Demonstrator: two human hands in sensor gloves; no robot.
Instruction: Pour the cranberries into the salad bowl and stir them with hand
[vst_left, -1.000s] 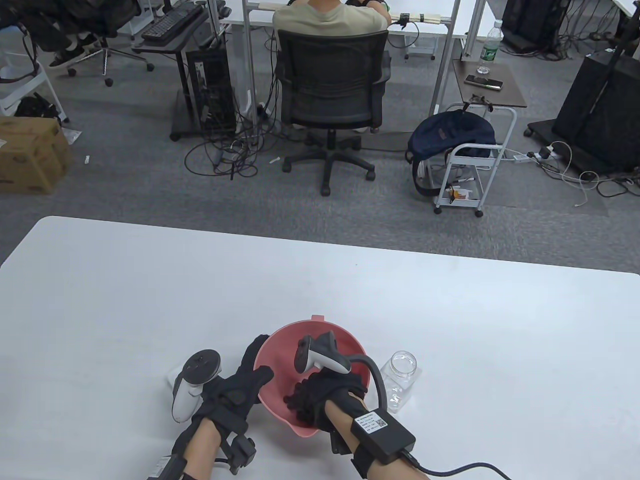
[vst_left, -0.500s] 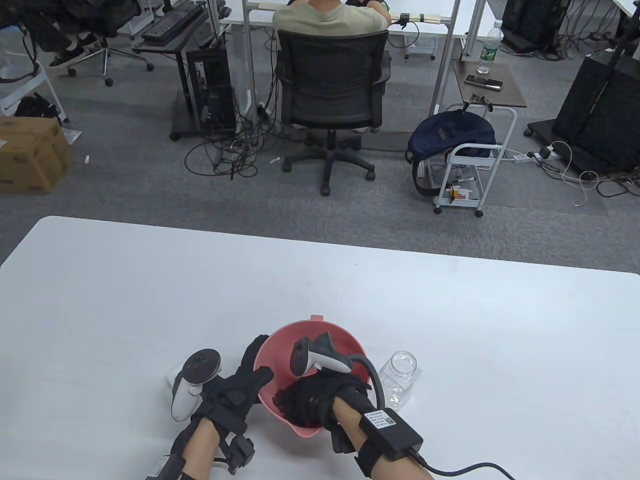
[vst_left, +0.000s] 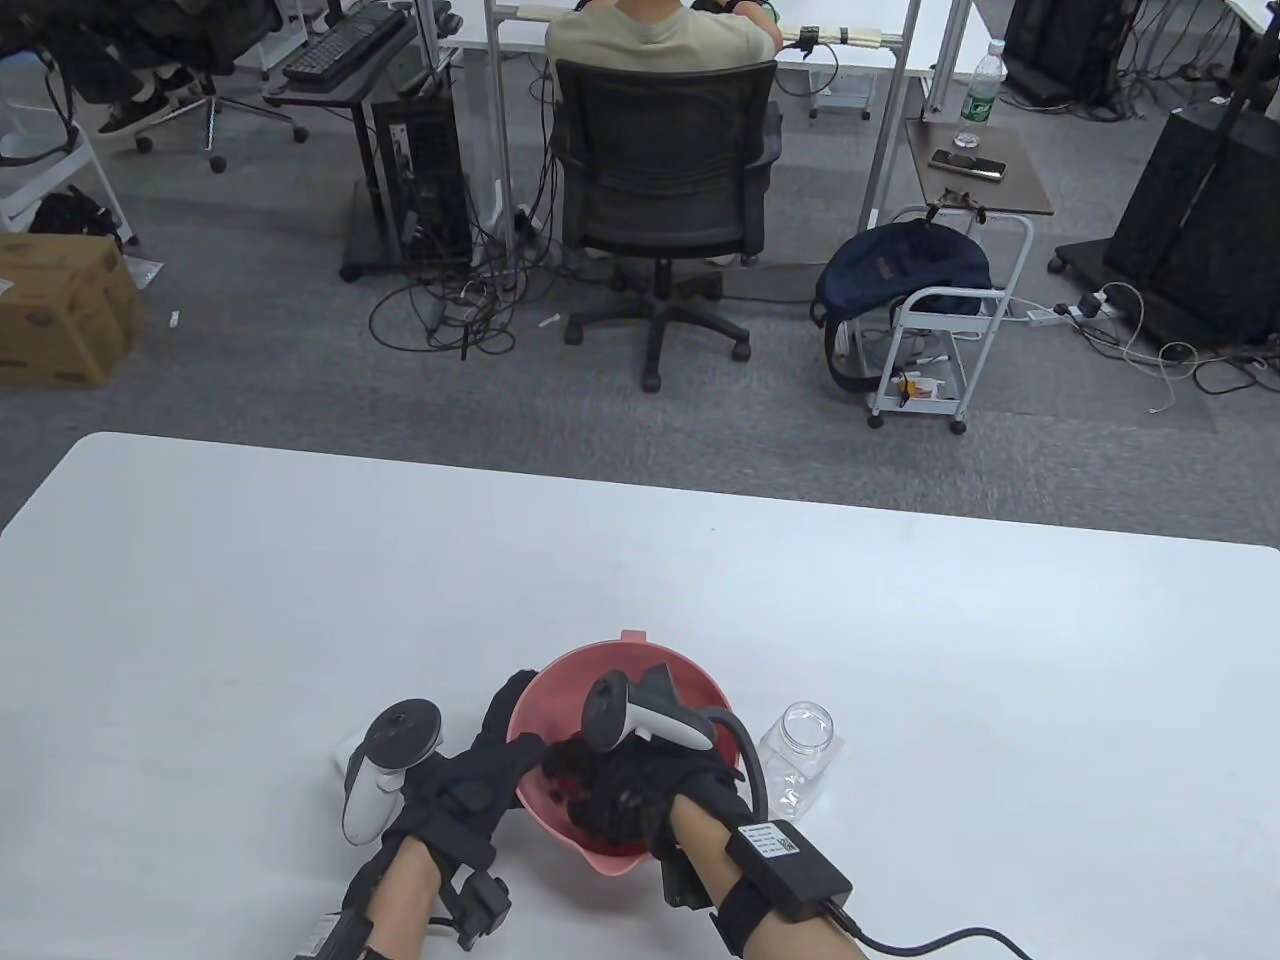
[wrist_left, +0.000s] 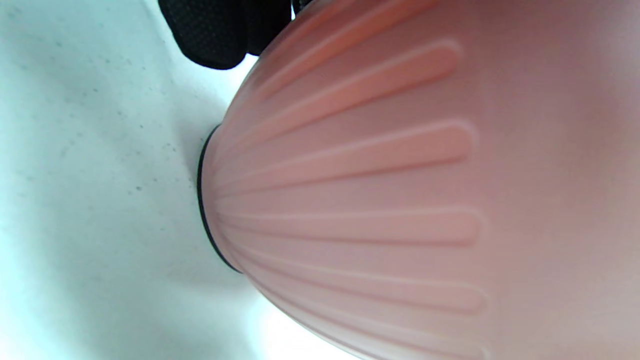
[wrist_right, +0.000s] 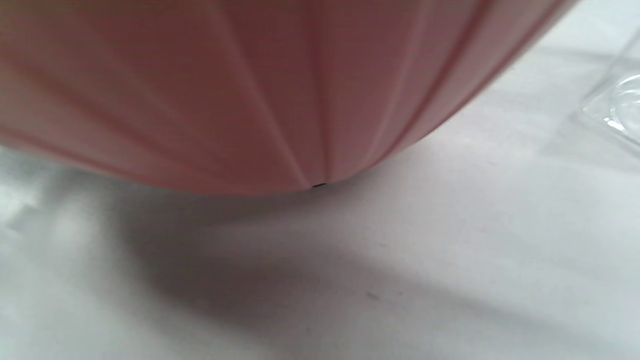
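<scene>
From above, the left hand (vst_left: 470, 785) gripped the round pink salad bowl (vst_left: 690, 690) on the white counter (vst_left: 300, 600), the right hand (vst_left: 625, 795) curled inside it; the left wrist view showed ribbed matte plastic, the right a clear jar (wrist_right: 617, 107) beside it.

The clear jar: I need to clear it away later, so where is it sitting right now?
In the table view, the clear jar stands lidless on the white table, just right of the pink bowl, beside the right hand.
</scene>
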